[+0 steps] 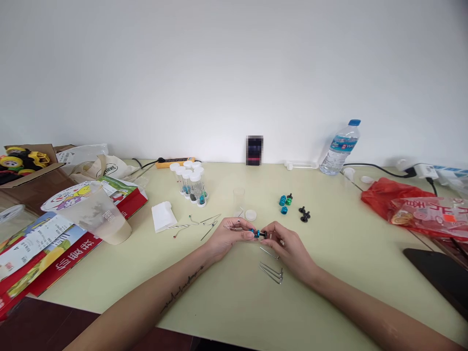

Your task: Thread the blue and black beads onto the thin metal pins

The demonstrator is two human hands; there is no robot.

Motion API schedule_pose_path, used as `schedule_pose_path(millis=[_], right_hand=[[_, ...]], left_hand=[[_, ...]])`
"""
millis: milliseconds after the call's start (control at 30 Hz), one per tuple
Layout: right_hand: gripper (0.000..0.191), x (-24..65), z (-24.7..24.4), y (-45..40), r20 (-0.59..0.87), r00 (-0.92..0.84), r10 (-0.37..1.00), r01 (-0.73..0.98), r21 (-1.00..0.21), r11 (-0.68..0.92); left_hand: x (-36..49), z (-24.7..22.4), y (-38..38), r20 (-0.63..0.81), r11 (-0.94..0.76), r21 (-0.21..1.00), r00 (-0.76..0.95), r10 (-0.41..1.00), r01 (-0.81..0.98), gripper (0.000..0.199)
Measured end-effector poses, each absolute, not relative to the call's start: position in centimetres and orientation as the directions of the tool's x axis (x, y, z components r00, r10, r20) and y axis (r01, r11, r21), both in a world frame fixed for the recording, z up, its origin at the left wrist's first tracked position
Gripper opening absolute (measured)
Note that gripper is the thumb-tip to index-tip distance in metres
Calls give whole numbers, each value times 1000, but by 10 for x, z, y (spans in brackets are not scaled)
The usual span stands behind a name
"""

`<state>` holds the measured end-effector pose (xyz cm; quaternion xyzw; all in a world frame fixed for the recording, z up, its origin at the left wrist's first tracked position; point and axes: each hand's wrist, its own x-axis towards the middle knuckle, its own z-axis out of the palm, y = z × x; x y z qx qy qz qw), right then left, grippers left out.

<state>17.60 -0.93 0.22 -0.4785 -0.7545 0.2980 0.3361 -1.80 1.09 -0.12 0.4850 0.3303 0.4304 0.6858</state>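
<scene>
My left hand (pixel 224 239) pinches a small shiny blue metal piece (pixel 258 233) between thumb and fingers. Thin metal rods (pixel 232 227) also lie in its fingers. From the other side, the fingertips of my right hand (pixel 290 247) grip a small black knob-like piece (pixel 264 235) at the end of the blue one. Whether the two are joined is too small to tell. Bent metal rods (pixel 271 274) lie under my right hand. Behind my hands stand an uncapped clear tube (pixel 239 196) and a round white cap (pixel 250 215).
Blue and green metal pieces (pixel 282 200) and black pieces (pixel 304 215) sit to the right. Capped clear tubes (pixel 195 187) cluster at left, near loose rods (pixel 208 230) and white paper (pixel 163 217). A cup (pixel 106 219), water bottle (pixel 338 151) and red bag (pixel 382 197) flank the area.
</scene>
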Motion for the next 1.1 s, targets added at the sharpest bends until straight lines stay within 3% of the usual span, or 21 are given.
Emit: schedule_pose_path(millis=[167, 333, 500, 667, 833, 1000, 1100], right_hand=[[40, 177, 4, -10, 182, -394, 901, 511, -771, 380], [23, 176, 3, -10, 221, -318, 922, 519, -773, 364], [39, 177, 3, -10, 179, -385, 906, 508, -778, 370], [24, 175, 4, -11, 201, -325, 924, 512, -785, 351], [38, 175, 4, -11, 177, -373, 911, 509, -782, 360], [25, 175, 2, -10, 222, -309, 925, 506, -785, 357], [33, 176, 2, -10, 191, -360, 913, 499, -788, 362]], left_hand=[[-17, 0, 9, -17, 156, 947, 443, 896, -281, 26], [-17, 0, 10, -35, 154, 952, 404, 914, -265, 27], [-17, -1, 10, -25, 155, 950, 428, 903, -271, 27], [-18, -1, 11, -25, 145, 955, 416, 909, -260, 26], [-18, 0, 10, -23, 153, 951, 429, 903, -270, 27], [-18, 0, 11, -30, 152, 952, 411, 911, -266, 26], [-18, 0, 11, -23, 152, 951, 430, 903, -268, 26]])
